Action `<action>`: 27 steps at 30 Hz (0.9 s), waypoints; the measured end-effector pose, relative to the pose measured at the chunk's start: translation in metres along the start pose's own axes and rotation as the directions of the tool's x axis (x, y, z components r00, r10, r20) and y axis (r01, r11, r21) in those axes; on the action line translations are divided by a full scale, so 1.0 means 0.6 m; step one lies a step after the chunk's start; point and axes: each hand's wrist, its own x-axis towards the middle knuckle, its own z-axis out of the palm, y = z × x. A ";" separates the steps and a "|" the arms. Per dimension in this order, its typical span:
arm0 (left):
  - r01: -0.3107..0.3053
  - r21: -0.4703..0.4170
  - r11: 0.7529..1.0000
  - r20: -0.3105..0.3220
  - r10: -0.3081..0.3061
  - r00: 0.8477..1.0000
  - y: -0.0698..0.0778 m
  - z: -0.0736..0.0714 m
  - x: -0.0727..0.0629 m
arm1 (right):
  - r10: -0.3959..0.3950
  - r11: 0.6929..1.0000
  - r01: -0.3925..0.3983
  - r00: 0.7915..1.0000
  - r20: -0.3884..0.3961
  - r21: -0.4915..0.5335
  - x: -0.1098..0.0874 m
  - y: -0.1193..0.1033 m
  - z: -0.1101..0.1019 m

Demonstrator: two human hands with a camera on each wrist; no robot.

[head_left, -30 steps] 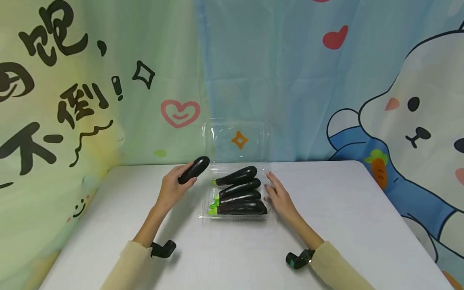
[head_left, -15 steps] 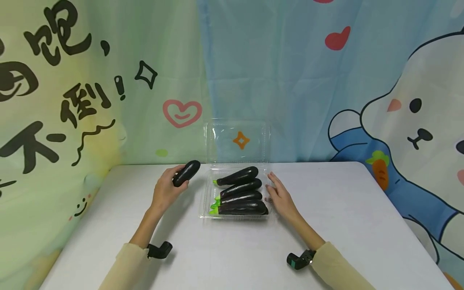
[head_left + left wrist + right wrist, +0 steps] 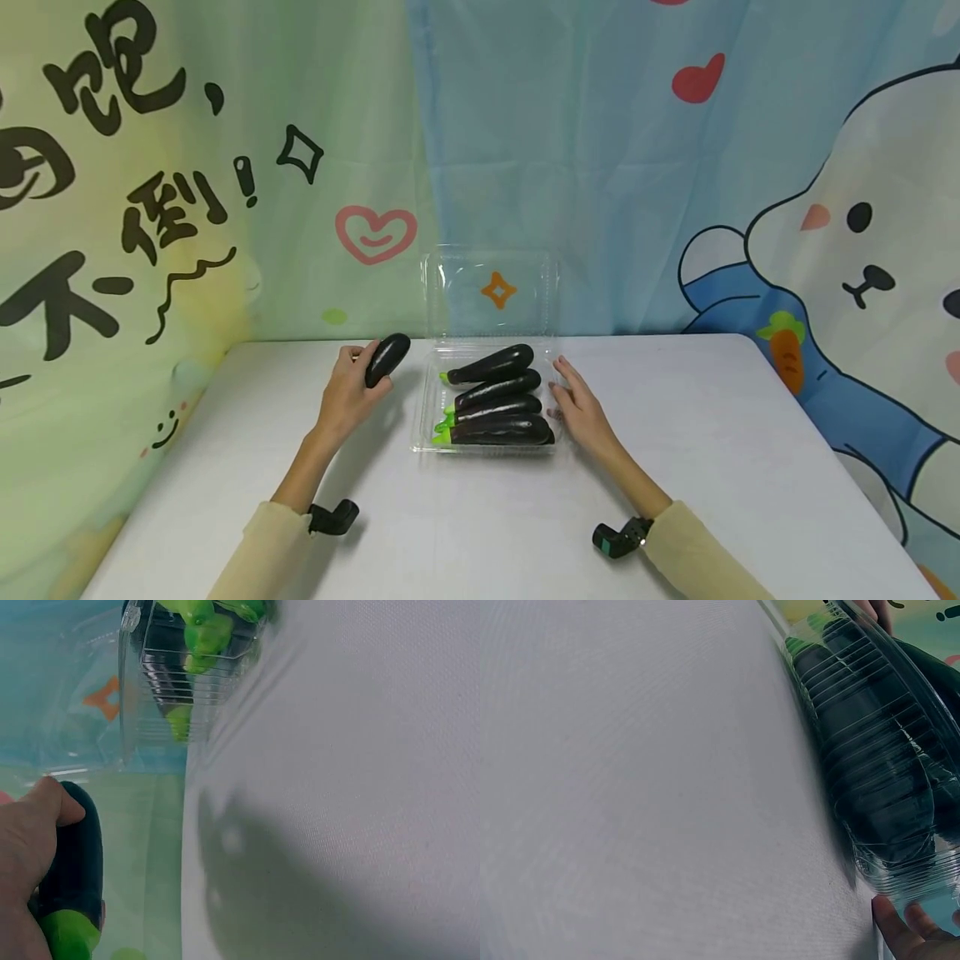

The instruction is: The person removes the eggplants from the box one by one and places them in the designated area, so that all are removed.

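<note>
My left hand (image 3: pixel 347 393) grips a dark, glossy eggplant (image 3: pixel 390 358) above the table, left of a clear plastic clamshell box (image 3: pixel 480 451). In the left wrist view the thumb lies against this eggplant (image 3: pixel 81 859), and its green cap (image 3: pixel 69 935) points down. Several more eggplants (image 3: pixel 498 430) lie side by side in the box, green stems toward the left. My right hand (image 3: pixel 582 410) rests at the box's right side with fingers extended. In the right wrist view those fingertips (image 3: pixel 886 909) are right at the ribbed end wall (image 3: pixel 911 881).
The box's transparent lid (image 3: pixel 465 287) stands raised at the back, in front of a printed curtain (image 3: pixel 615 183). White tabletop (image 3: pixel 480 533) spreads around the box. A small black camera (image 3: pixel 335 518) sits on the left wrist, another camera (image 3: pixel 618 540) on the right.
My left hand has drawn the held eggplant leftward, away from the box, then turned it slightly more upright. The right hand and the box have stayed in place.
</note>
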 end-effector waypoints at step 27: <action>-0.067 -0.040 0.997 -0.017 0.066 0.998 0.000 0.002 0.003 | 0.000 0.999 0.000 1.000 -0.009 -0.048 0.002 0.003 -0.001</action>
